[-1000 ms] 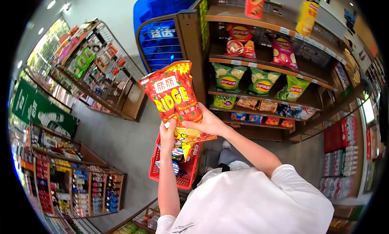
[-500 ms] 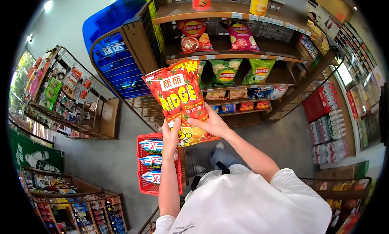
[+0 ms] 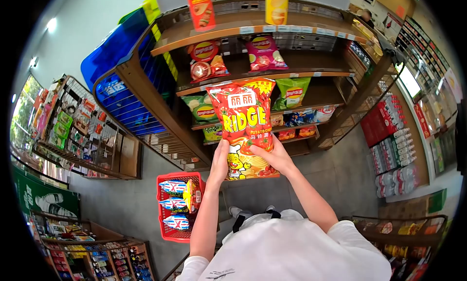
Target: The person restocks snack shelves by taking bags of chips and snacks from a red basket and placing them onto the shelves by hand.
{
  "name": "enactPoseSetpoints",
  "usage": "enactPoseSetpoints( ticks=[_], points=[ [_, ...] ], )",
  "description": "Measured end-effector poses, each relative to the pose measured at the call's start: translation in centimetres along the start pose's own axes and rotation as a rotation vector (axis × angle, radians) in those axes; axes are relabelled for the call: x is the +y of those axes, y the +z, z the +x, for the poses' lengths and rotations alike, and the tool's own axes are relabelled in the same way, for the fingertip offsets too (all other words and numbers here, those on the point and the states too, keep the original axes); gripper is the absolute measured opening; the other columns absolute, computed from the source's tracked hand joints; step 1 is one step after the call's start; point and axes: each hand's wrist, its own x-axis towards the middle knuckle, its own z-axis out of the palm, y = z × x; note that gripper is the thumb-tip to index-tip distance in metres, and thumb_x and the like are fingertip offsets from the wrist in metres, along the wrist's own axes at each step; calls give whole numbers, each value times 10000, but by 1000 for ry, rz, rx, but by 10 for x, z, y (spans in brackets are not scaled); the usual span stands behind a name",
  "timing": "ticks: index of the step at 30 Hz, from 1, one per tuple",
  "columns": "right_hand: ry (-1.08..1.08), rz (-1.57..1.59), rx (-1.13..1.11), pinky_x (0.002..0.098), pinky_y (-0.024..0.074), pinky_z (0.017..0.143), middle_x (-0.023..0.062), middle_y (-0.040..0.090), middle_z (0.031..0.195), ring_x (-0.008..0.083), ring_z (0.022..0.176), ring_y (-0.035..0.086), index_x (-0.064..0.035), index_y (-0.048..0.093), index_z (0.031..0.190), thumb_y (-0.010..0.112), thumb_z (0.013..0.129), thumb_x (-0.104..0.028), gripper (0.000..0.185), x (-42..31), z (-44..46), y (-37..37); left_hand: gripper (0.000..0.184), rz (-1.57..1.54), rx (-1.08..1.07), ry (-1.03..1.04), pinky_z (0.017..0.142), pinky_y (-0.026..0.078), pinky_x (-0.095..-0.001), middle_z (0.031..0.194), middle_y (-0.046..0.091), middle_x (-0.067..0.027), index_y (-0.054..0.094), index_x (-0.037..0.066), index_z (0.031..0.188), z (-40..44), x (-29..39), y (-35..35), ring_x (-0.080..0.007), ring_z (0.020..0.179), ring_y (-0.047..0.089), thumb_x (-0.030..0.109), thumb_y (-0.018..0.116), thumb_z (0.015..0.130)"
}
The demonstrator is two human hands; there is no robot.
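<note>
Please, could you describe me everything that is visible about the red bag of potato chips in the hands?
The bag is glossy, plastic-looking, puffed and slightly wrinkled, with no opening visible. Its red front carries white-boxed characters, yellow "RIDGE" lettering, "POTATO" wording, tomatoes and, lower down, a cartoon chef and ridged chips. It is roughly upright in view, in front of the shelves. The left hand grips its lower left side; the right hand grips the lower right, thumb across the front.

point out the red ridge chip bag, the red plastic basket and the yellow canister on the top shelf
red ridge potato chip bag (image 3: 242, 118): head view, on its printed front
red plastic basket (image 3: 167, 236): head view, on its near rim
yellow canister (image 3: 277, 8): head view, on its body
</note>
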Motion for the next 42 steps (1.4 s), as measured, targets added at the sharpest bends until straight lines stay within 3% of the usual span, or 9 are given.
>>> enactPoseSetpoints(
  ticks=[7, 12, 19, 42],
  points=[
    [-42, 21, 100, 297, 463, 915, 87, 583, 1170, 136, 1052, 564, 0, 437, 1237, 728, 810, -152, 539, -11, -29, -64, 551, 153, -14, 0, 974, 356, -259, 1271, 508, -105, 394, -46, 1323, -3, 3, 80, -133, 1143, 466, 383, 435, 981],
    [-47, 28, 132, 298, 464, 911, 94, 581, 1172, 141, 1051, 568, 3, 431, 1243, 739, 799, -154, 563, -12, -48, -101, 474, 186, -168, 51, 926, 417, -286, 1180, 569, -124, 417, -50, 1280, -5, -2, 109, -145, 1082, 529, 228, 574, 931],
    [-70, 10, 109, 301, 464, 916, 97, 580, 1173, 143, 1059, 566, 4, 432, 1245, 746, 793, -155, 572, -11, -74, -135, 437, 195, -198, 5, 901, 440, -274, 1158, 587, -114, 441, -58, 1255, -20, -17, 138, -132, 1048, 552, 170, 595, 917],
    [-27, -120, 193, 330, 435, 963, 111, 567, 1207, 166, 1111, 544, 15, 396, 1303, 841, 673, -193, 798, 10, -99, -180, 477, 234, -487, -87, 962, 427, -309, 1212, 569, -112, 423, -35, 1287, 14, -68, 148, -154, 1109, 538, 88, 635, 878]
  ],
)
